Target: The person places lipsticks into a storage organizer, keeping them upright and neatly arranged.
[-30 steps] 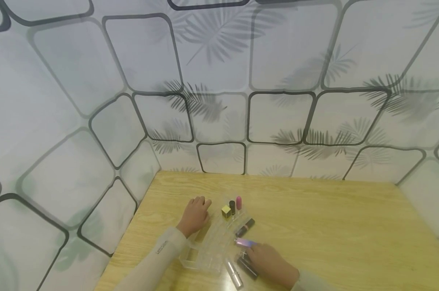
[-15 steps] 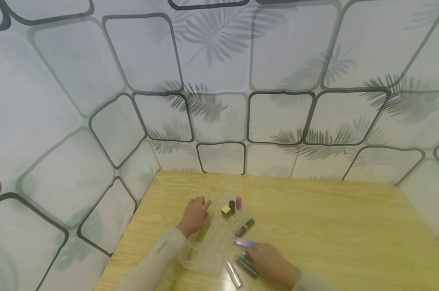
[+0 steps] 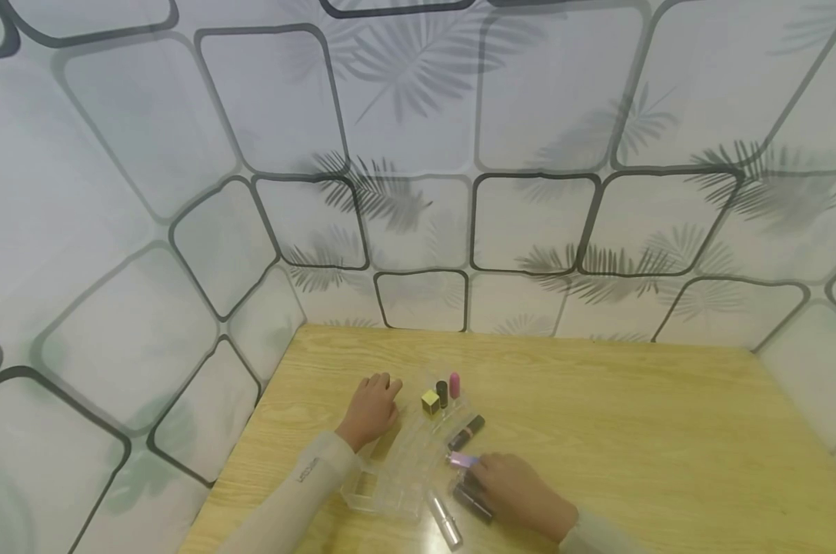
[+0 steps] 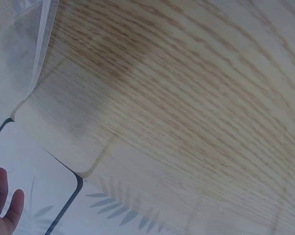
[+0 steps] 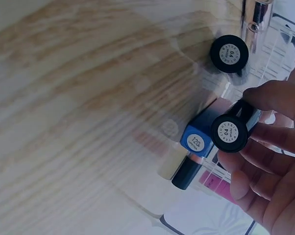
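My right hand [image 3: 517, 492] pinches a black lipstick tube [image 5: 228, 132] between thumb and fingers; its round end label reads 04. Close by on the table lies a similar black tube [image 3: 471, 504]. A blue-and-purple tube [image 3: 461, 459] lies just beyond my fingertips, with a black lipstick with a pinkish band [image 3: 467, 432] further off. My left hand [image 3: 371, 408] rests at the left side of the clear plastic organizer [image 3: 362, 504], fingers relaxed. Standing in its far end are a gold-topped square tube [image 3: 430, 402], a dark tube [image 3: 442, 394] and a pink tube [image 3: 454, 385].
A silver tube [image 3: 445, 522] lies to the right of the organizer's near end. The wooden table [image 3: 632, 431] stretches away to the right. Patterned white walls [image 3: 418, 231] bound its back and left sides.
My right hand has shifted slightly, with the held tube coming up a little at the fingertips. The black tube beside it has moved slightly to the right. My left hand stays put.
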Available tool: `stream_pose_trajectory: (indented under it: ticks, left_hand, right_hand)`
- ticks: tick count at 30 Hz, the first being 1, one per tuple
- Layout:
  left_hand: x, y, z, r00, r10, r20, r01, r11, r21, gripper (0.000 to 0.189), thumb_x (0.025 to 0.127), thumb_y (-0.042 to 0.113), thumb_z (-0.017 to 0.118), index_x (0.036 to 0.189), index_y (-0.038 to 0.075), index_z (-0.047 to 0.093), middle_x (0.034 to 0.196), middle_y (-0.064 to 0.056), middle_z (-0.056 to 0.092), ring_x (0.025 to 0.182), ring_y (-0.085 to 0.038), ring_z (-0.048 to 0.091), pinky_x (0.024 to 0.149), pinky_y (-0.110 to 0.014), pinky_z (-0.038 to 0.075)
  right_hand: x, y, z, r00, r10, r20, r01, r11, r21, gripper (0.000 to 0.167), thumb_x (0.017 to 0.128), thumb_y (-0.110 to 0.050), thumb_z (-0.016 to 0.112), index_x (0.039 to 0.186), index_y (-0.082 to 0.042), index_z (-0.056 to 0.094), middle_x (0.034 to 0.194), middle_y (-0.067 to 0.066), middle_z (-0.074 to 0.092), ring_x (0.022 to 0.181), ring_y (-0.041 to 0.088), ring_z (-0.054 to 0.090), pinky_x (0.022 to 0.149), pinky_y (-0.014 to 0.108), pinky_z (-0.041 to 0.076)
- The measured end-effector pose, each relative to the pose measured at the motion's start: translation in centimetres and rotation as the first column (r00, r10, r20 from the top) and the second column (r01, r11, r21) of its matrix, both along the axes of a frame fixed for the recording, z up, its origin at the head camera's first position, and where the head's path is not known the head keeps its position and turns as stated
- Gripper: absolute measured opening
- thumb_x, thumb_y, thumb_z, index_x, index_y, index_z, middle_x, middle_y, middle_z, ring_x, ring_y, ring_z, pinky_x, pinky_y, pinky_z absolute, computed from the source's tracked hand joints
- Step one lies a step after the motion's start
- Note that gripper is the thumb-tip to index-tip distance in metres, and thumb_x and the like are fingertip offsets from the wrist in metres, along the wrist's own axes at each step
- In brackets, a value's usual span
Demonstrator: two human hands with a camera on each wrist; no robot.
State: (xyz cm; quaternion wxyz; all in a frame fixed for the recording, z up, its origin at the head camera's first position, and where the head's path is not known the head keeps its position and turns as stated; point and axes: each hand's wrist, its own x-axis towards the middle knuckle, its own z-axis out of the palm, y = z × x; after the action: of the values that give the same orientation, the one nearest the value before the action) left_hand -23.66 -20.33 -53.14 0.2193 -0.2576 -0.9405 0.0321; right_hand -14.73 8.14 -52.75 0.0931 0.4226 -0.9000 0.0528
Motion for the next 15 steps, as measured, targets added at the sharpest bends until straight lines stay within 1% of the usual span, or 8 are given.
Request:
stream_pose_trajectory:
  ticks: [4,7,11,15]
  left_hand:
    - [0.1,0.0,0.0,1.0,-0.001,0.005,0.001,1.0,0.005,0.026,0.075,0.011,0.062,0.1,0.009,0.056,0.077,-0.002,0.048,0.07,-0.017,0.045,0.067,-0.032,0.041]
    - [0.1,0.0,0.1,1.0,-0.004,0.013,0.003,1.0,0.018,0.025,0.075,0.011,0.061,0.099,0.01,0.055,0.077,-0.002,0.047,0.07,-0.017,0.045,0.067,-0.033,0.041]
    - [0.1,0.0,0.1,1.0,-0.005,0.016,0.005,1.0,0.025,0.025,0.075,0.011,0.061,0.099,0.009,0.055,0.077,-0.002,0.047,0.069,-0.017,0.045,0.067,-0.033,0.042]
    - [0.0,0.0,0.1,1.0,-0.004,0.009,0.004,1.0,0.018,0.025,0.075,0.011,0.061,0.1,0.009,0.055,0.077,-0.003,0.047,0.069,-0.017,0.045,0.067,-0.033,0.041]
  right_hand:
    - [-0.1,-0.1,0.3,1.0,-0.01,-0.011,0.009,0.999,-0.04,0.019,0.082,-0.027,0.065,0.092,-0.012,0.062,0.072,-0.005,0.055,0.059,0.005,0.045,0.054,0.017,0.039]
    - [-0.4,-0.1,0.5,0.999,-0.004,-0.05,0.0,0.998,-0.07,0.02,0.079,-0.03,0.068,0.089,-0.013,0.063,0.069,-0.006,0.053,0.057,0.003,0.042,0.053,0.016,0.037]
    - [-0.6,0.1,0.9,0.997,0.019,-0.08,-0.025,0.997,-0.078,0.024,0.074,-0.027,0.073,0.091,-0.013,0.063,0.071,-0.006,0.055,0.058,0.004,0.046,0.054,0.016,0.039]
    - [-1.0,0.2,1.8,0.998,0.021,-0.061,-0.024,0.998,-0.052,0.026,0.074,-0.026,0.073,0.095,-0.013,0.063,0.074,-0.004,0.057,0.06,0.006,0.049,0.056,0.017,0.042]
